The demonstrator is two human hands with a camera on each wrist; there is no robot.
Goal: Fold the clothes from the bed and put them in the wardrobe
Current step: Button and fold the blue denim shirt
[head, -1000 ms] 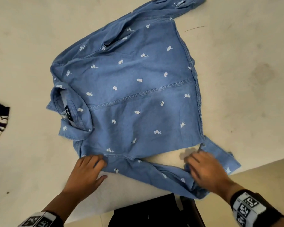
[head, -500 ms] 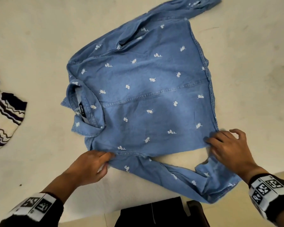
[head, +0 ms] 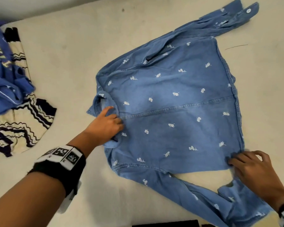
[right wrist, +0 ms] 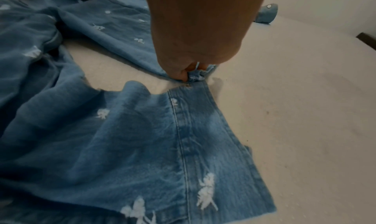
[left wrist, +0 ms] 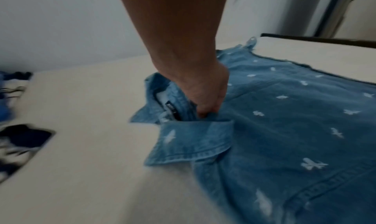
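A blue denim shirt (head: 179, 112) with small white prints lies spread back-up on the cream bed (head: 72, 63), collar to the left, sleeves out at the far right and the near edge. My left hand (head: 108, 123) is on the collar (left wrist: 193, 143); in the left wrist view its fingers (left wrist: 205, 108) curl into the collar fabric. My right hand (head: 246, 163) pinches the near hem corner (right wrist: 197, 78) of the shirt's body, fingertips bunching the cloth. The near sleeve's cuff (right wrist: 203, 147) lies just below that hand.
A blue sweatshirt (head: 2, 76) lies on a cream knit with dark zigzag stripes (head: 23, 128) at the bed's left. The bed's near edge runs along the bottom, with a dark object (head: 166, 224) beyond it. A dark bed frame (left wrist: 325, 40) shows at the far side.
My left hand has moved from the near shoulder seam up to the collar. My right hand went from the near cuff to the hem corner and stays there.
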